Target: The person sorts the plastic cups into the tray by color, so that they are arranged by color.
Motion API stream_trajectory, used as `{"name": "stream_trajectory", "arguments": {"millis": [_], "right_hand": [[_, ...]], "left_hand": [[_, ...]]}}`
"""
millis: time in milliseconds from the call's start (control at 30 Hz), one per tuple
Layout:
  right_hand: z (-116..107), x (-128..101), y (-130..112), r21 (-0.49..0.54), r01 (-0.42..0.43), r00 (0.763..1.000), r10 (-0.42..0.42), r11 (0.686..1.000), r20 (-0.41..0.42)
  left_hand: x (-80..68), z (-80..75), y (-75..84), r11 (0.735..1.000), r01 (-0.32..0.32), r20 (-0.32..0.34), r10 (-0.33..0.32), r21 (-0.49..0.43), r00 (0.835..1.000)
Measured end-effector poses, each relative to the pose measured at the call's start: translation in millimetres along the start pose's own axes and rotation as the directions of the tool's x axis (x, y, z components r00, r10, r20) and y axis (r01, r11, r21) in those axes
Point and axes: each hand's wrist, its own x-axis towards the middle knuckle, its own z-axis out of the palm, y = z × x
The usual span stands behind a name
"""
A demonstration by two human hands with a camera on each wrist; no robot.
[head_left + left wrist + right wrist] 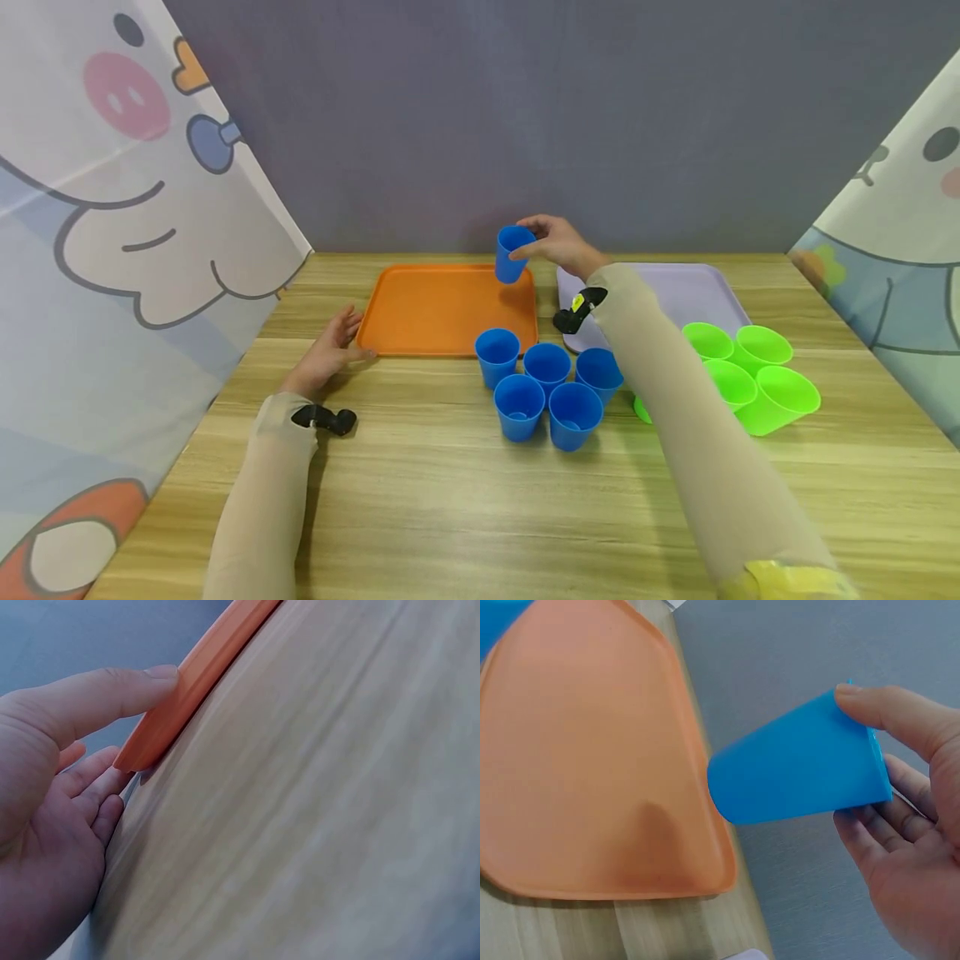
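My right hand (558, 243) pinches a blue cup (511, 260) near its rim, thumb on one side and fingers on the other. The cup is raised over the back right corner of the orange tray (442, 312), its mouth upward and slightly tilted; the right wrist view shows its smooth side and base. At the tray's front left corner, my left hand (326, 354) rests with thumb and fingers spread around the corner. In the left wrist view the thumb (142, 690) touches the tray's rim. Several more blue cups (519, 408) stand upright in front of the tray.
Several green cups (783, 400) cluster at the right, partly hidden by my right forearm. Behind them lies a pale purple tray (693, 292), also partly covered by that arm. A grey wall (480, 125) rises at the table's back edge, with printed cloth (150, 208) along the left.
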Motion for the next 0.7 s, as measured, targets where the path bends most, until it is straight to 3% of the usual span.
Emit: {"name": "stream_trajectory", "arguments": {"millis": [367, 700], "right_hand": [[12, 8, 17, -0.101, -0.077, 0.996, 0.08, 0.992, 0.029], [19, 9, 21, -0.16, -0.112, 0.984, 0.132, 0.981, 0.122]], "left_hand": [[-0.8, 1.8, 0.3, 1.0, 0.004, 0.005, -0.004, -0.004, 1.0], [0.9, 0.5, -1.9, 1.0, -0.008, -0.003, 0.008, 0.003, 1.0]]}}
